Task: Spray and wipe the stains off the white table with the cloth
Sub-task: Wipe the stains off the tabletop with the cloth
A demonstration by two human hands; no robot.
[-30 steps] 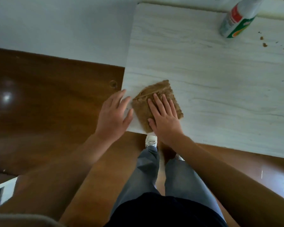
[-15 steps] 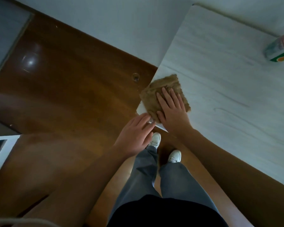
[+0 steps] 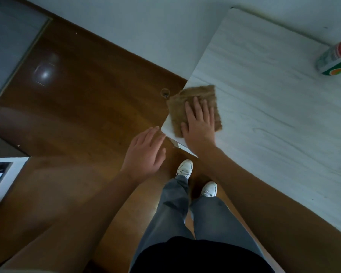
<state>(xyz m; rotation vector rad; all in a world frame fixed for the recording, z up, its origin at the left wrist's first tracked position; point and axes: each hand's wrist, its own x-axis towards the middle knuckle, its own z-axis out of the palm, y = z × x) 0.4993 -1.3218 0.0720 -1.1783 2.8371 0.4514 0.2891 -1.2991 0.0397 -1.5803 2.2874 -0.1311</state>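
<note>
A brown cloth (image 3: 193, 95) lies flat at the near left corner of the white table (image 3: 264, 115), one edge hanging slightly past the table's left side. My right hand (image 3: 200, 123) presses palm-down on the cloth with the fingers spread. My left hand (image 3: 146, 152) is held open and cupped just off the table's corner, over the floor, with its fingertips near the edge. A spray bottle (image 3: 337, 56) with a red, white and green label stands at the far right of the table, partly cut off by the frame.
A brown wooden floor (image 3: 87, 115) lies left of and below the table. A light wall (image 3: 146, 26) runs behind. My legs and white shoes (image 3: 184, 168) stand by the table's corner. A white furniture edge (image 3: 0, 178) shows at the far left.
The cloth and my right hand have slid to the table's left edge. My left hand came off the tabletop and now sits below the corner. The view has swung left.
</note>
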